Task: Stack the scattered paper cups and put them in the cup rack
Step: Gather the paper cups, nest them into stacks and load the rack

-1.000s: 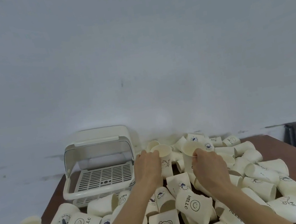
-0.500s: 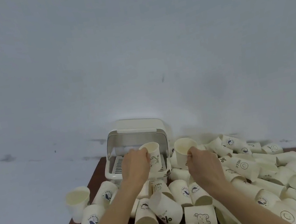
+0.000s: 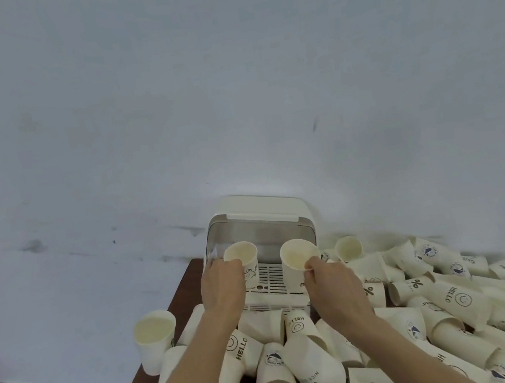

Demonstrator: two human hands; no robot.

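Cream paper cups with printed logos (image 3: 454,301) lie scattered across the brown wooden table (image 3: 179,289), heaped in front and right of the white plastic cup rack (image 3: 258,223) with its lid up. Left hand (image 3: 223,287) grips one upright cup (image 3: 245,263) over the rack's grid; right hand (image 3: 332,288) pinches the rim of a tilted cup (image 3: 298,258) just beside it.

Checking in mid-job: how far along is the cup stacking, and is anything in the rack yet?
Done: nothing that shows; the rack grille in view is bare, lid up. In hand: the left hand grips one cup and the right hand pinches another cup, both over the rack and not yet nested. Left: nearly everything; the pile of loose cups covers the table.
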